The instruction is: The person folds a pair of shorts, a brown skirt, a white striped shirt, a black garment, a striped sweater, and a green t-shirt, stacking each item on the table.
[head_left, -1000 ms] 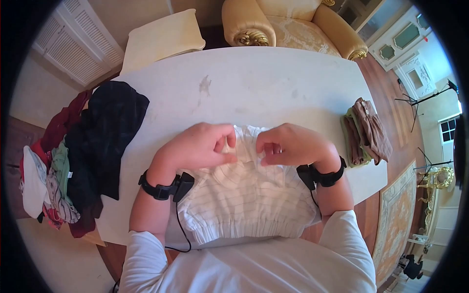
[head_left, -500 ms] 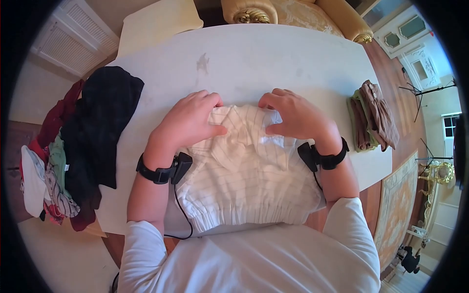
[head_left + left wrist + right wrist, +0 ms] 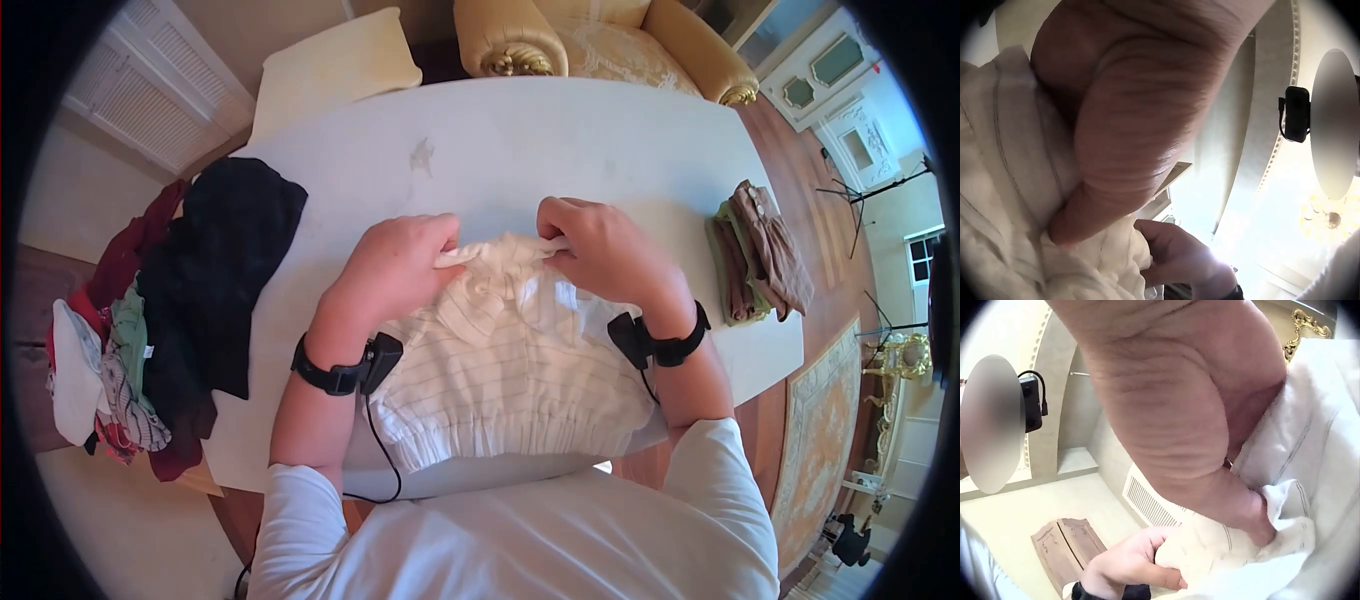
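Observation:
A white garment with thin dark stripes lies on the table in front of the person, its gathered elastic edge nearest the body. At its far edge my left hand pinches the cloth between thumb and fingers. My right hand grips the same edge a short way to the right, and the fabric bunches between the two. In the left wrist view, the thumb of the left hand presses on the striped cloth. Folds of fabric surround the thumb tip of the right hand in the right wrist view.
On the table's left side lies a heap of clothes with a black garment on top. A stack of folded brown and green clothes sits near the right edge. A gold armchair and a cream side table stand beyond.
Both hands were over the garment with fingers loosely bent, then spread at its far edge. Now they pinch that edge, and the cloth there is lifted and bunched.

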Tool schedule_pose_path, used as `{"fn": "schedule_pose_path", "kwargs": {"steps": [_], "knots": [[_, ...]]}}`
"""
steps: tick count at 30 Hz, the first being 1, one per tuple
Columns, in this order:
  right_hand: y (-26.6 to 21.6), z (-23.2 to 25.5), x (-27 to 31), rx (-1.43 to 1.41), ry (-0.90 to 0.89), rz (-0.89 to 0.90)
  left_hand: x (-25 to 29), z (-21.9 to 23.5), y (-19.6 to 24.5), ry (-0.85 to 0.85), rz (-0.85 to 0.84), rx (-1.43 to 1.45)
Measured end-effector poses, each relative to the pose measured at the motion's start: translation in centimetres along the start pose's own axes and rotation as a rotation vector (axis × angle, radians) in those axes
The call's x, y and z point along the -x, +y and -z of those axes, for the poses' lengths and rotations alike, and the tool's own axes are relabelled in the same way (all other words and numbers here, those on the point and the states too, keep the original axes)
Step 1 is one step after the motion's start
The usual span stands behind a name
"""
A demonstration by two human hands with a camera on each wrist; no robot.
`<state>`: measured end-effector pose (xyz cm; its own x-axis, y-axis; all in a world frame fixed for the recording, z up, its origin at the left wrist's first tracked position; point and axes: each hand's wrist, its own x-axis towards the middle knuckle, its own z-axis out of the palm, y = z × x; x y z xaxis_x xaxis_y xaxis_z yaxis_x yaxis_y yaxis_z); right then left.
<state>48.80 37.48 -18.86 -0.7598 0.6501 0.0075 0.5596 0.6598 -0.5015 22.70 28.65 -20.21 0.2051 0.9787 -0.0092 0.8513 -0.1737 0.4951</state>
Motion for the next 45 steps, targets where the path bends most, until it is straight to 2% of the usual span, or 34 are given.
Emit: {"fn": "schedule_pose_path", "kwargs": {"steps": [3,5,8,12,15,18,20,21,25,33,36,37,40,43,45], "knots": [[-0.7,0.8,0.5,0.002,0.099,0.068,0.4,0.9,0.6,0.063,0.012,-0.046],[-1.7,1.4,1.3,0.039,0.103,0.081,1.0,1.7,1.6,0.086,0.028,-0.042],[-3.1,1.7,3.0,0.08,0.125,0.125,2.7,2.2,3.1,0.165,-0.036,-0.051],[-5.4,1.3,6.2,0.103,0.131,0.138,6.4,2.6,6.2,0.108,-0.057,-0.167],[-6.7,1.2,8.9,0.149,0.035,0.123,9.3,2.2,7.8,0.032,-0.136,-0.237],[-7.3,-0.4,11.8,0.098,0.16,0.271,12.1,1.0,9.0,0.009,-0.218,-0.311],[-7.9,-1.1,13.7,0.099,0.107,0.291,14.2,0.2,9.6,0.025,-0.287,-0.343],[-8.2,-1.5,14.7,0.098,0.08,0.299,15.3,-0.2,9.8,-0.003,-0.268,-0.334],[-8.9,-3.3,17.3,0.127,-0.069,0.27,17.8,-2.7,9.1,-0.009,-0.267,-0.238],[-7.0,-5.3,18.6,-0.036,0.039,0.254,19.5,-3.5,7.7,0.023,-0.115,0.072],[-7.6,-5.6,17.7,0.008,0.103,0.242,17.8,-4.4,7.2,0.239,-0.195,-0.099],[-8.0,-5.8,17.4,0.034,0.129,0.236,17.4,-4.7,7.2,0.156,-0.154,-0.117],[-8.5,-7.1,17.4,0.222,0.072,0.147,16.9,-5.9,7.8,0.087,-0.148,-0.238],[-7.5,-8.0,18.5,0.301,-0.01,0.014,17.2,-7.4,6.6,0.012,-0.059,-0.226],[-7.1,-8.5,19.4,0.285,0.03,-0.038,17.3,-7.6,6.3,0.007,-0.039,-0.244]]}}
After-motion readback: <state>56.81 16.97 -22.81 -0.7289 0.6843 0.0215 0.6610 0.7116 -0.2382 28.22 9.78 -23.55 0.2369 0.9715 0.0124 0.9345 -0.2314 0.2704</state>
